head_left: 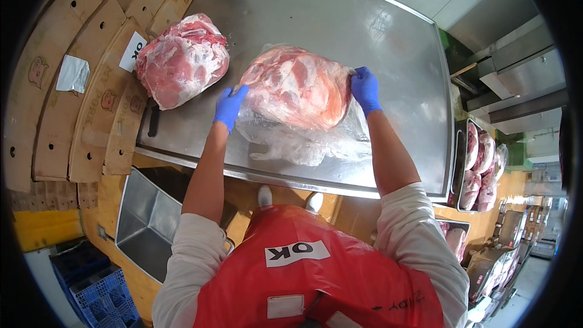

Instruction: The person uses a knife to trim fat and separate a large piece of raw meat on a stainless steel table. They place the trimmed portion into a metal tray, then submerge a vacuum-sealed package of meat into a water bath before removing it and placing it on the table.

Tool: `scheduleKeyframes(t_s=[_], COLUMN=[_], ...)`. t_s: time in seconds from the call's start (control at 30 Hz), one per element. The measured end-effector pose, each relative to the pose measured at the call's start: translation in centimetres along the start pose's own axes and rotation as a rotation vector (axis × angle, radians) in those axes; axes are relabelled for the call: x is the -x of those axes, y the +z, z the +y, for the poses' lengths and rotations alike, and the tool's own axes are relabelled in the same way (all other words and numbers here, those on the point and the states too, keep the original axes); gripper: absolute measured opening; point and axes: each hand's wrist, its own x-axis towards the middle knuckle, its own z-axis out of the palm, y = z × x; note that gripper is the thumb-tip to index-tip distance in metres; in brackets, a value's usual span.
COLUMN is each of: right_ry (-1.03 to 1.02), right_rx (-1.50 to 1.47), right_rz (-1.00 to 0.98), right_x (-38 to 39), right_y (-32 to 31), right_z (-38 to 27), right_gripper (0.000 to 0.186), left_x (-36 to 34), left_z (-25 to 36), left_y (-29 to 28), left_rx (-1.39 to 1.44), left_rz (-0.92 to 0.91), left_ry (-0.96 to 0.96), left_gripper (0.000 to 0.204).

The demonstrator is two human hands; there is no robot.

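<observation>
A large piece of raw meat (297, 85) lies in the middle of the steel table, wrapped in a clear plastic bag (303, 146). The bag's loose, crumpled part spreads over the table's near side. My left hand (229, 106), in a blue glove, pinches the plastic at the meat's left edge. On the opposite side, my right hand (366, 90), gloved in blue too, grips the plastic at the upper right edge. A second raw cut, an unwrapped piece of meat (184, 61), rests at the table's left, apart from both hands.
Cardboard boxes (91, 85) are stacked along the left side. An open steel bin (149, 218) stands on the floor below the table (401, 54), near blue plastic pallets (106, 297). Meat-filled metal tubs (456, 164) stand at the right. A dark, narrow object (153, 123) lies by the table's left edge.
</observation>
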Motion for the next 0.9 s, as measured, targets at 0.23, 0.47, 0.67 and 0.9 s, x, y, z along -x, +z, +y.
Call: scheduleKeyframes(t_s=[0.23,0.47,0.67,0.9], right_ry=[-0.052,0.055,0.416,0.130], right_rx=[0.158,0.121,-0.544,-0.034], right_rz=[0.116,0.093,-0.536,-0.167], right_x=[3.0,7.0,10.3,17.5], right_y=[-4.0,-7.1,-3.5,3.8], right_z=[3.9,6.3,6.2,7.4], right_gripper=[0.016,0.019,0.065,0.041], left_x=[4.0,8.5,7.6,8.6], left_z=[-8.0,-9.5,-10.9,-5.7], left_y=[-7.7,-9.8,-4.3,9.2], left_rx=[-0.523,-0.767,-0.307,0.070], left_rz=[-0.055,0.009,0.037,-0.374], left_ry=[0.182,0.045,0.142,-0.217], left_gripper=[0.016,0.034,0.086,0.073])
